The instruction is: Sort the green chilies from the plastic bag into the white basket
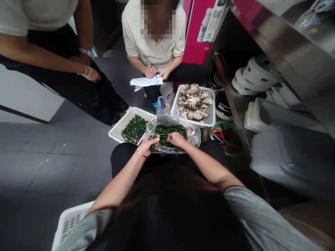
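Note:
My left hand [148, 144] is closed around a small bunch of green chili peppers [152, 147]. Over the open clear plastic bag [195, 134] in front of me, my right hand [177, 139] has its fingers pinched together; what they hold, if anything, is too small to make out. Inside the bag lies a heap of long thin green chili peppers [163, 131]. To its left, more green peppers [134, 129] are piled in a white perforated basket [117, 133], close to my left hand.
Beyond the bag, a white basket [212, 113] holds oyster mushrooms [193, 101]. Red-handled scissors [217, 133] rest on a green-rimmed basket [230, 153] at right, near metal shelving. A seated person [154, 48] writes on papers [145, 82]; another person [52, 45] is at left. Another white basket [70, 221] is behind my left arm.

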Demonstrator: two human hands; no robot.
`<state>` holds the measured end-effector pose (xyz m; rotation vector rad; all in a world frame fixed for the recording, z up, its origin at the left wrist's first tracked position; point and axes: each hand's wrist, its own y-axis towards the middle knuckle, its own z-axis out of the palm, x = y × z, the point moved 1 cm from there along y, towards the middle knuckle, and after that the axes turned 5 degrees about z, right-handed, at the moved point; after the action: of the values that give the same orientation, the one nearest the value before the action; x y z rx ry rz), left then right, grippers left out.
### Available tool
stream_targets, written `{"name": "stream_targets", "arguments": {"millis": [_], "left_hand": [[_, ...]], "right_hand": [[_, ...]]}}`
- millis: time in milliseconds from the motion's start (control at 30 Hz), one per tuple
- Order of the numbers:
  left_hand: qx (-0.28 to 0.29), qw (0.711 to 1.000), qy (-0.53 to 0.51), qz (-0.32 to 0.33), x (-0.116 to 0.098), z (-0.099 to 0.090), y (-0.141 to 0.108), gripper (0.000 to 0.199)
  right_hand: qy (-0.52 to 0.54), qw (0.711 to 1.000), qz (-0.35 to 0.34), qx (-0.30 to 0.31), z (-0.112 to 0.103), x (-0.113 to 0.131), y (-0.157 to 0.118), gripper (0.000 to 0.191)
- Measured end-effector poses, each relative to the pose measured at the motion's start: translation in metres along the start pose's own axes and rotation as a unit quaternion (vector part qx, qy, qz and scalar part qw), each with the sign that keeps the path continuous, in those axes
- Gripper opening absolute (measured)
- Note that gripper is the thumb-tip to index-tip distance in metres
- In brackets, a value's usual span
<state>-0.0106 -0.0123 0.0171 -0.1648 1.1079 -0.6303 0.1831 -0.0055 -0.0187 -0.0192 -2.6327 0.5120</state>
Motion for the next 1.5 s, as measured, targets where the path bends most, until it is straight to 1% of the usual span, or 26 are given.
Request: {"name": "stream_targets", "arguments": {"millis": [67, 100, 133, 200, 267, 300, 333, 367, 400, 500, 567, 633, 700, 767, 800, 867, 900, 967, 1033, 1100, 1200, 1233, 1300, 1367, 1433, 1500], "left_hand": [[-0.001, 0.999, 0.041, 0.009, 0.004, 0.003, 0.002, 0.032], [-0.005, 0.998, 0.062, 0.021, 0.006, 0.005, 0.003, 0.032], [-0.012, 0.996, 0.082, 0.036, 0.008, 0.008, 0.005, 0.033], [-0.013, 0.992, 0.116, 0.055, 0.011, 0.014, 0.007, 0.036], [0.003, 0.988, 0.144, 0.051, 0.013, 0.019, 0.008, 0.042], [0.009, 0.987, 0.154, 0.047, 0.014, 0.020, 0.008, 0.043], [0.013, 0.986, 0.160, 0.042, 0.014, 0.021, 0.007, 0.042], [0.017, 0.986, 0.162, 0.036, 0.015, 0.021, 0.007, 0.042], [0.020, 0.986, 0.161, 0.028, 0.015, 0.021, 0.005, 0.041], [0.039, 0.989, 0.145, -0.006, 0.017, 0.020, 0.003, 0.037], [0.038, 0.991, 0.126, -0.027, 0.019, 0.018, 0.002, 0.034], [0.019, 0.994, 0.097, -0.047, 0.020, 0.016, 0.002, 0.031], [0.002, 0.996, 0.071, -0.059, 0.020, 0.011, 0.002, 0.029], [-0.002, 0.997, 0.050, -0.055, 0.018, 0.006, 0.002, 0.028], [-0.002, 0.998, 0.040, -0.050, 0.016, 0.004, 0.001, 0.027], [-0.001, 0.999, 0.021, -0.037, 0.012, 0.001, 0.001, 0.027], [-0.004, 0.999, 0.015, -0.029, 0.010, 0.000, 0.001, 0.027], [-0.009, 1.000, 0.010, -0.016, 0.006, -0.001, 0.000, 0.026], [-0.016, 1.000, 0.012, -0.013, 0.004, -0.002, -0.002, 0.027], [-0.021, 1.000, 0.017, -0.011, 0.004, -0.001, -0.003, 0.028], [-0.020, 0.999, 0.028, 0.001, 0.006, 0.004, -0.002, 0.034], [-0.017, 0.999, 0.031, 0.009, 0.006, 0.007, 0.000, 0.036], [-0.018, 0.999, 0.036, 0.027, 0.006, 0.011, 0.003, 0.036], [-0.026, 0.998, 0.033, 0.043, 0.005, 0.012, 0.007, 0.035], [-0.036, 0.998, 0.027, 0.042, 0.003, 0.011, 0.008, 0.034], [-0.047, 0.998, 0.024, 0.022, 0.003, 0.008, 0.008, 0.034]], "right_hand": [[0.089, 0.996, 0.008, -0.019, -0.013, -0.004, 0.002, 0.016], [0.156, 0.988, 0.009, -0.015, -0.019, -0.005, 0.002, 0.018], [0.229, 0.974, 0.006, 0.000, -0.025, -0.005, 0.001, 0.019], [0.361, 0.932, -0.006, 0.039, -0.031, -0.002, -0.005, 0.022], [0.445, 0.893, -0.021, 0.061, -0.030, 0.005, -0.012, 0.026], [0.463, 0.884, -0.029, 0.066, -0.028, 0.009, -0.017, 0.028], [0.463, 0.883, -0.037, 0.066, -0.025, 0.012, -0.021, 0.029], [0.447, 0.891, -0.047, 0.059, -0.023, 0.016, -0.026, 0.028], [0.415, 0.907, -0.062, 0.042, -0.022, 0.019, -0.030, 0.027], [0.248, 0.959, -0.116, -0.070, -0.023, 0.025, -0.040, 0.021], [0.114, 0.975, -0.144, -0.126, -0.027, 0.026, -0.044, 0.022], [0.012, 0.980, -0.141, -0.143, -0.032, 0.023, -0.044, 0.026], [-0.068, 0.986, -0.098, -0.120, -0.034, 0.015, -0.040, 0.027], [-0.146, 0.986, -0.047, -0.058, -0.029, 0.006, -0.036, 0.024], [-0.181, 0.983, -0.034, -0.020, -0.024, 0.004, -0.034, 0.024], [-0.224, 0.973, -0.046, 0.036, -0.009, 0.004, -0.031, 0.024], [-0.233, 0.969, -0.061, 0.048, -0.002, 0.005, -0.030, 0.025], [-0.233, 0.968, -0.078, 0.048, 0.009, 0.009, -0.027, 0.026], [-0.226, 0.970, -0.078, 0.038, 0.011, 0.010, -0.022, 0.026], [-0.193, 0.979, -0.064, 0.015, 0.002, 0.005, -0.017, 0.022], [-0.077, 0.996, -0.030, -0.029, -0.021, -0.009, -0.011, 0.019], [-0.039, 0.998, -0.018, -0.036, -0.029, -0.013, -0.009, 0.018], [-0.003, 0.999, -0.001, -0.032, -0.039, -0.021, -0.006, 0.015], [0.001, 1.000, 0.008, -0.012, -0.043, -0.025, -0.006, 0.010], [0.016, 1.000, 0.011, -0.005, -0.042, -0.024, -0.008, 0.009], [0.043, 0.998, 0.010, -0.037, -0.038, -0.018, -0.014, 0.011]]}}
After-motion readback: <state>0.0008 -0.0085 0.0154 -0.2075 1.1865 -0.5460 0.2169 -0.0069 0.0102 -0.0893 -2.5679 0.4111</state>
